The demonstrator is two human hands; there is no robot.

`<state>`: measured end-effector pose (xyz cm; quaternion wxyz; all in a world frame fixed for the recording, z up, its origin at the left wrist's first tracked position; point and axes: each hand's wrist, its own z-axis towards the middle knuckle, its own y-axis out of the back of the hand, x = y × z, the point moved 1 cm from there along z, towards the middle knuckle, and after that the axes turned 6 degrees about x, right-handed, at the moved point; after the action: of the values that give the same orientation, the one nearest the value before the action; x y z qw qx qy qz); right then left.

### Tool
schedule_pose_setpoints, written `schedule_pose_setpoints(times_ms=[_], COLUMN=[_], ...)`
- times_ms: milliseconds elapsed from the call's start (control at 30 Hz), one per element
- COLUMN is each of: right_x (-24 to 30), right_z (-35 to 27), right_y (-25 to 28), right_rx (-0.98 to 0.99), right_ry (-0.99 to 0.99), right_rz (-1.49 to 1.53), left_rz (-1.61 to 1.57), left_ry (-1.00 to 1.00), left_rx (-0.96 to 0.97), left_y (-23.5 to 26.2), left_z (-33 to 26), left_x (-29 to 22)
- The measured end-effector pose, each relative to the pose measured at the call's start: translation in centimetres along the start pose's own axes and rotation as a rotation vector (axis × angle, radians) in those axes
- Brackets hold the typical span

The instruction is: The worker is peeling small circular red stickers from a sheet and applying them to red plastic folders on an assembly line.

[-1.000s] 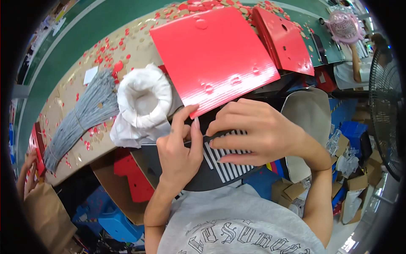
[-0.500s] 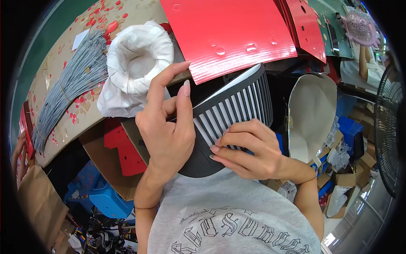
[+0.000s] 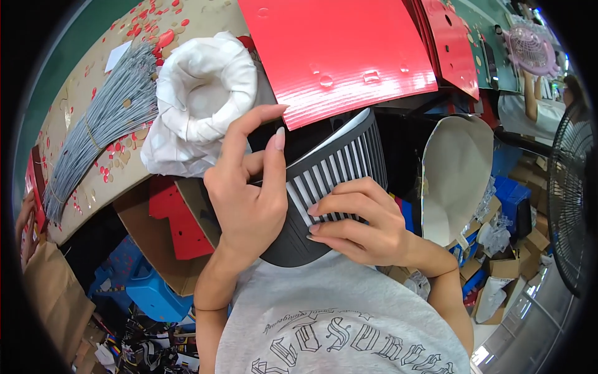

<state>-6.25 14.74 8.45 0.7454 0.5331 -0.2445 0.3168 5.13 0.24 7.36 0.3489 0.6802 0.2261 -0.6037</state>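
A curved black slotted piece [image 3: 342, 163] rests against my grey shirt, its flat end toward me; white material shows between its bars and along its far edge. My right hand [image 3: 367, 221] has its thumb and fingers closed on the slots near the solid part. Whether something small is also between those fingertips is hidden. Over the piece's left edge lies my left hand [image 3: 248, 187], index finger stretched toward the near corner of a glossy red corrugated sheet [image 3: 339, 56]. Its thumb stands up apart from that finger, with a gap between them; the other fingers curl in.
Left on the table are a white cloth-like ring bundle [image 3: 171, 78] and a sheaf of grey wire ties [image 3: 103, 128] among red and tan scraps. An open carton [image 3: 146, 230] and blue stool [image 3: 156, 293] stand below. At right are a beige-lined container [image 3: 455, 174] and black fan [image 3: 570, 193].
The black slotted piece has tipped and shifted slightly left and toward me, with my right hand on it. My left hand keeps nearly the same pose, a little lower.
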Motion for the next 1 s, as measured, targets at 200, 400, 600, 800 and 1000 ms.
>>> schedule_pose_setpoints(times_ms=[200,400,600,800,1000], right_x=[-0.8,-7.1,-11.8,-12.5,-12.4], right_z=[1.8,9.5,13.3,13.9,13.9], right_y=[2.0,6.7,7.0,6.7,6.6], right_rx=[0.073,-0.008,0.128,0.236,0.258], right_ry=[0.052,-0.005,-0.03,-0.001,-0.011], right_rz=[0.22,0.009,-0.095,-0.044,-0.079], left_rz=[0.146,0.462,0.768,0.814,0.822], left_ry=[-0.037,-0.157,-0.216,-0.256,-0.375], left_rx=[0.067,0.252,0.23,0.209,0.196], left_y=[-0.3,-1.9,-2.6,-2.4,-2.6], left_z=[0.3,1.1,1.2,1.3,1.7], left_x=[0.3,0.3,-0.1,0.3,0.9])
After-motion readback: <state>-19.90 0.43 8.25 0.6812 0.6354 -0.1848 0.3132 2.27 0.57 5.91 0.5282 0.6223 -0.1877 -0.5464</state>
